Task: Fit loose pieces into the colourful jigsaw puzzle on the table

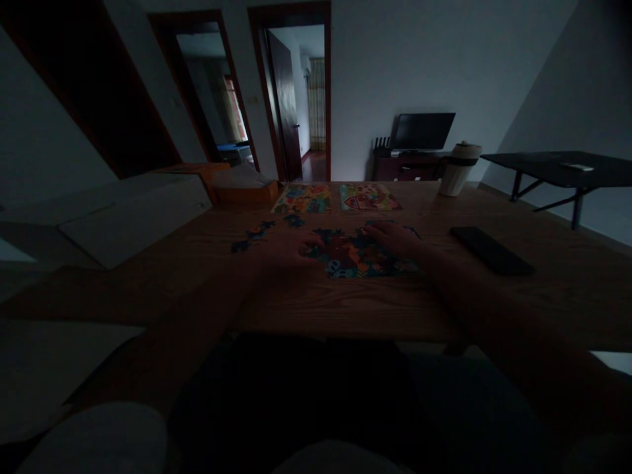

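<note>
A colourful, partly assembled jigsaw puzzle (pixel 363 257) lies on the wooden table in front of me. At its left edge my left hand (pixel 289 247) is curled, thumb and fingers closed round a dark greenish puzzle piece (pixel 310 250). My right hand (pixel 392 236) rests on the puzzle's far right part, its fingers stretched out flat and covering some of the picture. Loose puzzle pieces (pixel 257 232) are scattered beyond and left of my left hand. Dim light makes the finer details hard to make out.
Two colourful picture sheets (pixel 303 197) lie at the table's far side. To the right are a dark flat oblong object (pixel 488 250) and a pale tumbler (pixel 459 172). A large white box (pixel 143 214) and an orange box (pixel 247 192) stand on the left.
</note>
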`<move>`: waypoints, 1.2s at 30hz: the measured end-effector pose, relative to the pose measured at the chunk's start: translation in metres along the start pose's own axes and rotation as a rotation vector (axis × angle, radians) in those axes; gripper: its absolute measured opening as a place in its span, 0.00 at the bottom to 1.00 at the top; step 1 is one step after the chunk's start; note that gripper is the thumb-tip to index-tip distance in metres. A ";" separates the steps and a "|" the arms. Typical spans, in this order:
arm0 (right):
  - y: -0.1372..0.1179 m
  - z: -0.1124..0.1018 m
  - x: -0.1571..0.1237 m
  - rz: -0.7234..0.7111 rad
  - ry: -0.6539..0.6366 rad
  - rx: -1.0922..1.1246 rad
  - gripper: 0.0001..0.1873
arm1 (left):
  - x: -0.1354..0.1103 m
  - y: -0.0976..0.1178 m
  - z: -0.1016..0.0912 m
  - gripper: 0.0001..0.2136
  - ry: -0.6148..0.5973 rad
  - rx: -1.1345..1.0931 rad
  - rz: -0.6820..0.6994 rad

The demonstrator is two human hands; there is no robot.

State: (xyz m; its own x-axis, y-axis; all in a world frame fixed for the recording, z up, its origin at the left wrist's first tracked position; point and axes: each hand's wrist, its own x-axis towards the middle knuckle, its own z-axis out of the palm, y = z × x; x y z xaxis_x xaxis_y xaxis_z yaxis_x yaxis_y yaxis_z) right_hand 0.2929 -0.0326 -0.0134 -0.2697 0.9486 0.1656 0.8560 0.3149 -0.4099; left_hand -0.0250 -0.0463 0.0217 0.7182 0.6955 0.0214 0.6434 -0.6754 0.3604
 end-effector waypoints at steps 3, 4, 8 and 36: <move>-0.001 -0.001 -0.001 0.008 -0.009 -0.006 0.29 | -0.004 -0.017 -0.004 0.31 -0.037 0.070 -0.017; -0.002 -0.001 -0.001 0.016 -0.006 -0.011 0.28 | -0.005 -0.020 -0.005 0.33 -0.056 0.089 -0.040; -0.004 -0.002 -0.003 0.004 -0.009 -0.006 0.28 | -0.004 -0.014 -0.003 0.32 -0.085 0.077 -0.083; -0.002 -0.003 0.001 -0.004 -0.025 -0.033 0.29 | 0.091 -0.035 0.002 0.16 -0.072 0.130 0.006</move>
State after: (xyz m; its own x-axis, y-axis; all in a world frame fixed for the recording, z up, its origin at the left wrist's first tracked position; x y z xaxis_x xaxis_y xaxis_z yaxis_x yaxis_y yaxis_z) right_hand 0.2922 -0.0330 -0.0092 -0.2837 0.9480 0.1444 0.8690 0.3178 -0.3793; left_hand 0.0186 0.0398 0.0091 0.7364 0.6750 -0.0457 0.6645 -0.7090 0.2362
